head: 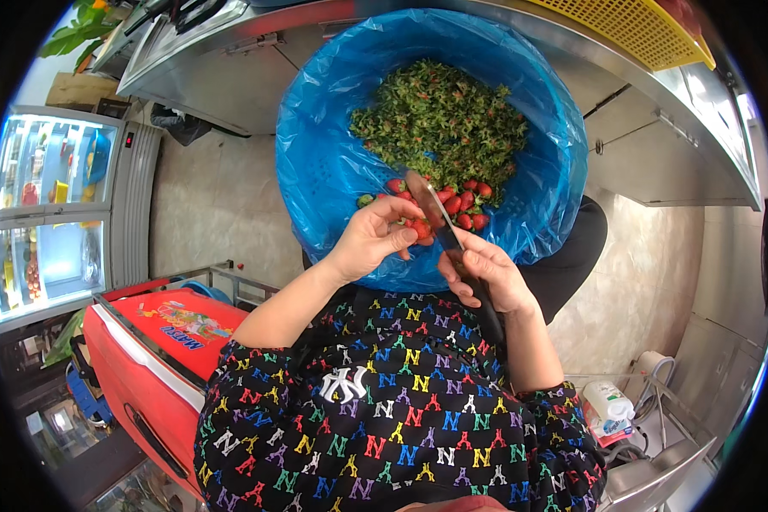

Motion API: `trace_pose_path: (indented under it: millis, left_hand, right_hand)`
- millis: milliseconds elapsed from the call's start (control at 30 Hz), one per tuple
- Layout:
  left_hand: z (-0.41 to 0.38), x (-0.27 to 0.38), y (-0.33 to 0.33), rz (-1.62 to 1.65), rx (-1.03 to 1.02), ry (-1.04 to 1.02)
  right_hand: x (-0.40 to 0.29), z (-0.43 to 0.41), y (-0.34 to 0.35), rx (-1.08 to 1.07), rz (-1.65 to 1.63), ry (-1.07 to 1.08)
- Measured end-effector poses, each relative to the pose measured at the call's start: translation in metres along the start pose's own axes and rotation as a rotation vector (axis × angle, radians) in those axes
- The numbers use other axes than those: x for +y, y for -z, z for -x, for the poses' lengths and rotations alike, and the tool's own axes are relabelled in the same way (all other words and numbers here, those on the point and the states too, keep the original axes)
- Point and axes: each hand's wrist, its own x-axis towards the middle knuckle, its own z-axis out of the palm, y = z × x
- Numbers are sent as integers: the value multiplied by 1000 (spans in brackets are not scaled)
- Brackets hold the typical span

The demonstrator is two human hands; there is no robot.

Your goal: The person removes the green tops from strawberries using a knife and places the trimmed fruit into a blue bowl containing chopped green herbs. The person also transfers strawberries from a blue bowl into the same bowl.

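Observation:
My left hand (379,237) pinches a red strawberry (420,226) between thumb and fingers. In my right hand (488,269) is a knife with a black handle (486,313); its blade (436,210) slants up and to the left, close beside the held fruit. Both hands are over the near side of a large round container lined with a blue plastic bag (320,173). A heap of green strawberry tops (445,121) fills its far part. Several whole red strawberries (466,201) lie nearer me, partly hidden by my hands and the blade.
Stainless steel cabinets (653,134) stand beyond the container, with a yellow plastic basket (621,29) on top. To the left are a lit glass-door fridge (51,211) and a red cooler box (160,333). A white plastic jug (608,403) stands at the right.

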Motion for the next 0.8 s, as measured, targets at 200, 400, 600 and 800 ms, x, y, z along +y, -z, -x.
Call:
trace_pose_path:
  millis: [200,400,600,800]
  left_hand:
    - [4,-12,7,-61,-61,-71]
    - [11,-11,18,-4,-85,22]
    - [15,-8,24,37,-92,-3]
    - [17,-9,24,170,-21,60]
  right_hand:
    - [6,-7,-3,2,-258,-53]
    - [10,-7,-15,9,-127,-62]
    - [11,-7,-27,101,467,-49]
    - [8,-7,-32,95,420,-56]
